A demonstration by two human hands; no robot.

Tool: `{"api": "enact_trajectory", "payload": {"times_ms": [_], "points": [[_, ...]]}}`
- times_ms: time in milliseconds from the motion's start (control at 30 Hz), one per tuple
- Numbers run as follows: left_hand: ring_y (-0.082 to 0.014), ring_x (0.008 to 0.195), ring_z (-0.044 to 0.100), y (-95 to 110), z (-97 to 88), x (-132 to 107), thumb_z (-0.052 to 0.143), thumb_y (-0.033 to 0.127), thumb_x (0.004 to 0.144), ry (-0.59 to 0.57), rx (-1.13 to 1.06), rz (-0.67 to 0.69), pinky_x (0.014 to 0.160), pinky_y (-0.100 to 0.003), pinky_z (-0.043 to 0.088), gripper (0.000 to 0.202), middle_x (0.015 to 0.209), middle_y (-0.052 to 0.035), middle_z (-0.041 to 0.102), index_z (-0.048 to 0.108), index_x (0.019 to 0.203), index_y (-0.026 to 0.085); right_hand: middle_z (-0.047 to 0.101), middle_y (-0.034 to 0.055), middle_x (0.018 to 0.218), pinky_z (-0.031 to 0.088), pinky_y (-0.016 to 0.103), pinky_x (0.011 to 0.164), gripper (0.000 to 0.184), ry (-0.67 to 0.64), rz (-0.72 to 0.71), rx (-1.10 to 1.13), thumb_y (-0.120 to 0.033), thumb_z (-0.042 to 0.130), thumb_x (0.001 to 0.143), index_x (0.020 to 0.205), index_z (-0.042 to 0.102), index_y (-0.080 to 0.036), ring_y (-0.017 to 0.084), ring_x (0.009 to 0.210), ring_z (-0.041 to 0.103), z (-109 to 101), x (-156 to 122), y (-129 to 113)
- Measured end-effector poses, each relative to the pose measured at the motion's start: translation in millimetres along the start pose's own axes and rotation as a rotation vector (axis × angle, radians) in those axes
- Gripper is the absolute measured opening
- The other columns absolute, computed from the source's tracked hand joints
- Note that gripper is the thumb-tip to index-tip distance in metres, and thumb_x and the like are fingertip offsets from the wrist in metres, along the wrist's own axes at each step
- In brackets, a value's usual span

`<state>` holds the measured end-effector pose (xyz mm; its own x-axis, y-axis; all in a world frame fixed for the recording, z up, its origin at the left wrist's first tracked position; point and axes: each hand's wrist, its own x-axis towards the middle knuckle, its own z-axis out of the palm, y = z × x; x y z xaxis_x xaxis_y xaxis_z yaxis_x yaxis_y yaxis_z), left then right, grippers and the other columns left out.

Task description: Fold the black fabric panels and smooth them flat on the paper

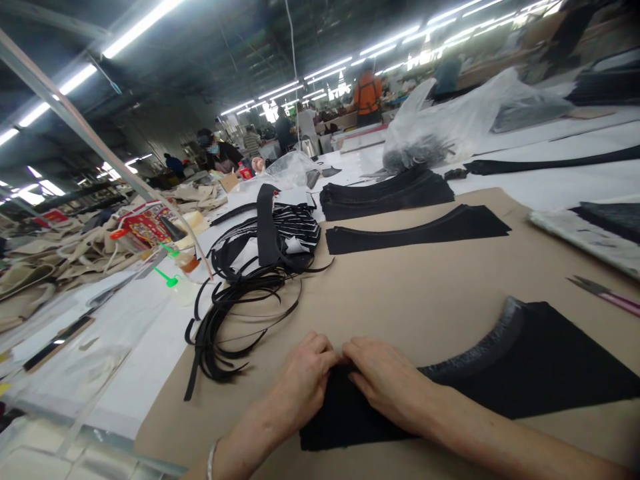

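Note:
A black fabric piece [540, 360] with a curved upper edge lies in front of me on brown paper [400, 287]. Along its curve runs a shiny grey band [480, 353]. My left hand [310, 373] pinches the upper edge near the left end of the piece. Right beside it, my right hand [380, 373] has its fingers curled on the same edge, thumb below. The fingertips of both hands nearly meet there. My right forearm crosses over the fabric and hides part of it.
Black strips [225, 327] lie in a tangle at the left. Beyond are another black piece [420, 230] and a stack of black pieces [385, 193]. Pink-handled snips [605, 293] lie at right. Green-tipped bottles [180, 283] stand left by a slanting pole [110, 153]. Several people work farther back.

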<state>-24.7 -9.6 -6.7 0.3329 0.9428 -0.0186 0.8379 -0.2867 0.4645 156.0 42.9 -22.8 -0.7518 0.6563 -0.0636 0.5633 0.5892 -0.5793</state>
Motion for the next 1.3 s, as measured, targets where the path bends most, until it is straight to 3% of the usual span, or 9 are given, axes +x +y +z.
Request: {"api": "enact_trajectory", "payload": {"times_ms": [233, 467, 667, 733, 833, 900, 1000, 1133, 1300], "points": [[-0.0166, 0.091, 0.052, -1.1, 3.8, -7.3, 0.04, 0.003, 0.089, 0.009, 0.072, 0.043, 0.079, -0.027, 0.045, 0.035, 0.093, -0.0032, 0.058, 0.065, 0.104, 0.021, 0.057, 0.006, 0.096, 0.045, 0.034, 0.082, 0.016, 0.07, -0.09, 0.015, -0.006, 0.049, 0.085, 0.092, 0.059, -0.017, 0.02, 0.09, 0.054, 8.3, -6.7, 6.3], [-0.0184, 0.09, 0.057, -4.0, 19.0, -17.7, 0.038, 0.008, 0.093, 0.12, 0.213, 0.149, 0.08, -0.031, 0.052, 0.031, 0.095, -0.0054, 0.064, 0.062, 0.11, 0.017, 0.057, 0.0061, 0.092, 0.045, 0.035, 0.079, 0.032, 0.167, -0.281, -0.183, 0.005, 0.045, 0.079, 0.097, 0.061, -0.016, 0.021, 0.086, 0.05, 21.1, -13.5, 14.0], [-0.0216, 0.121, 0.052, -7.2, 42.5, -42.1, 0.034, 0.002, 0.085, 0.325, 0.484, 0.237, 0.099, -0.034, 0.049, 0.049, 0.127, -0.0121, 0.06, 0.049, 0.132, 0.009, 0.057, 0.0085, 0.095, 0.043, 0.042, 0.084, 0.034, 0.321, -0.456, -0.478, 0.001, 0.048, 0.079, 0.109, 0.058, -0.01, 0.024, 0.086, 0.05, 31.9, -21.0, 15.5], [-0.0209, 0.125, 0.05, -6.2, 42.0, -47.0, 0.034, 0.001, 0.084, 0.311, 0.477, 0.221, 0.102, -0.035, 0.047, 0.053, 0.132, -0.0107, 0.058, 0.047, 0.135, 0.011, 0.058, 0.0091, 0.095, 0.042, 0.043, 0.085, 0.035, 0.27, -0.449, -0.497, 0.001, 0.046, 0.079, 0.11, 0.058, -0.01, 0.024, 0.087, 0.051, 27.1, -21.9, 12.8], [-0.0167, 0.119, 0.055, -1.9, 32.5, -44.4, 0.036, 0.004, 0.088, 0.242, 0.298, 0.127, 0.109, -0.041, 0.039, 0.049, 0.127, -0.0036, 0.062, 0.05, 0.131, 0.022, 0.058, 0.0067, 0.097, 0.042, 0.041, 0.086, 0.029, 0.132, -0.335, -0.318, -0.003, 0.044, 0.085, 0.108, 0.056, -0.017, 0.022, 0.089, 0.053, 7.8, -22.2, 11.1], [-0.0168, 0.109, 0.06, 3.0, 25.2, -36.9, 0.046, 0.012, 0.091, 0.245, 0.174, 0.026, 0.109, -0.046, 0.037, 0.04, 0.116, -0.0023, 0.066, 0.053, 0.127, 0.026, 0.059, 0.0068, 0.103, 0.04, 0.043, 0.091, 0.022, 0.081, -0.23, -0.193, -0.013, 0.048, 0.089, 0.109, 0.054, -0.019, 0.023, 0.096, 0.054, -9.6, -23.4, 13.0], [-0.0221, 0.1, 0.058, 14.5, 18.6, -21.2, 0.066, 0.02, 0.082, 0.277, 0.14, -0.121, 0.101, -0.049, 0.04, 0.036, 0.101, -0.0038, 0.066, 0.06, 0.117, 0.024, 0.058, 0.01, 0.11, 0.035, 0.049, 0.097, 0.026, -0.005, -0.11, -0.142, -0.025, 0.059, 0.085, 0.109, 0.054, -0.018, 0.028, 0.105, 0.052, -32.6, -26.7, 17.3], [-0.0242, 0.106, 0.052, 35.1, 17.8, 0.9, 0.07, 0.013, 0.074, 0.185, 0.087, -0.186, 0.095, -0.045, 0.039, 0.034, 0.105, -0.0031, 0.061, 0.065, 0.104, 0.026, 0.061, 0.0107, 0.106, 0.037, 0.048, 0.093, 0.025, -0.15, -0.046, -0.145, -0.025, 0.063, 0.08, 0.102, 0.057, -0.016, 0.028, 0.1, 0.055, -48.2, -26.7, 16.8], [-0.0198, 0.096, 0.055, 51.1, 21.2, 19.4, 0.058, 0.006, 0.074, 0.043, -0.025, -0.188, 0.088, -0.036, 0.041, 0.028, 0.093, -0.0003, 0.062, 0.066, 0.094, 0.024, 0.063, 0.0094, 0.097, 0.039, 0.042, 0.089, 0.018, -0.211, -0.022, -0.14, -0.024, 0.062, 0.077, 0.093, 0.063, -0.016, 0.027, 0.095, 0.057, -54.4, -18.6, 14.9]]}}
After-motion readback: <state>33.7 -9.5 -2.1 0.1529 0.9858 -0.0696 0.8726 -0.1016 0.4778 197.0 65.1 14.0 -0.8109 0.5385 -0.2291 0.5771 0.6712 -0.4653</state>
